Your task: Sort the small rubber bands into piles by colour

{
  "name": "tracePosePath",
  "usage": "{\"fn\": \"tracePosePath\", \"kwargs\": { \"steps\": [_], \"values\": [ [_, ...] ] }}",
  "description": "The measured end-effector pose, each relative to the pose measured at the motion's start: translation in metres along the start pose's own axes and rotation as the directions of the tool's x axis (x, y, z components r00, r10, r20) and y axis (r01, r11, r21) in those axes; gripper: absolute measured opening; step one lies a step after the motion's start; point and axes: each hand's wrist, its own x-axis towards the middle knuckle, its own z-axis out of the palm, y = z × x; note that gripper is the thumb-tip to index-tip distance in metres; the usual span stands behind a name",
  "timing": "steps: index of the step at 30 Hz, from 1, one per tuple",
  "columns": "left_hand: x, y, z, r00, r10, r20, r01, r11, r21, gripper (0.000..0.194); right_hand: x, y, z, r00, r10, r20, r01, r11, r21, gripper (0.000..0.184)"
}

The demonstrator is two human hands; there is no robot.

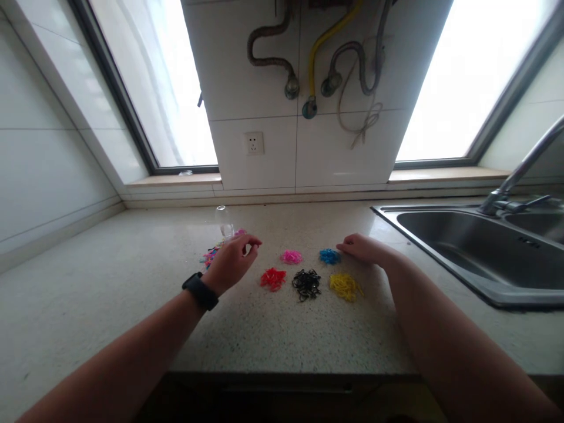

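Head view: the work is looking partway along, colours lying mostly apart
On the counter (pixel 286 346), the pink pile (pixel 291 257), blue pile (pixel 329 256), red pile (pixel 273 279), black pile (pixel 306 284) and yellow pile (pixel 346 286) are lying separate; the mixed pile (pixel 208 257), partly hiding behind the left hand (pixel 231 260), is lying unsorted near the glass (pixel 224 221). That hand is curling its fingers toward the thumb, whether gripping anything I cannot tell; the right hand (pixel 361 248) is reaching beside the blue pile, its grasp not showing
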Motion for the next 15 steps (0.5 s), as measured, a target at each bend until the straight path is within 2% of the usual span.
{"fn": "tracePosePath", "kwargs": {
  "steps": [4, 7, 11, 15],
  "values": [
    [0.0, -0.034, -0.013, 0.987, -0.064, -0.149, 0.068, 0.997, 0.021, 0.018, 0.003, 0.003, 0.002, 1.0, 0.017, -0.01, -0.016, 1.0, 0.024, 0.043],
    [-0.004, -0.062, -0.019, 0.958, -0.187, -0.218, 0.193, 0.981, 0.004, 0.019, 0.005, 0.006, 0.004, 1.0, 0.012, -0.015, -0.012, 0.999, 0.041, 0.043],
    [-0.004, -0.089, -0.019, 0.926, -0.292, -0.241, 0.281, 0.956, -0.08, 0.02, 0.007, 0.008, 0.005, 1.0, 0.014, -0.028, -0.013, 0.999, 0.032, 0.042],
    [-0.003, -0.092, -0.016, 0.96, -0.211, -0.182, 0.211, 0.977, -0.022, 0.02, 0.007, 0.007, 0.004, 0.999, 0.023, -0.024, -0.022, 0.999, 0.032, 0.041]
  ]
}}
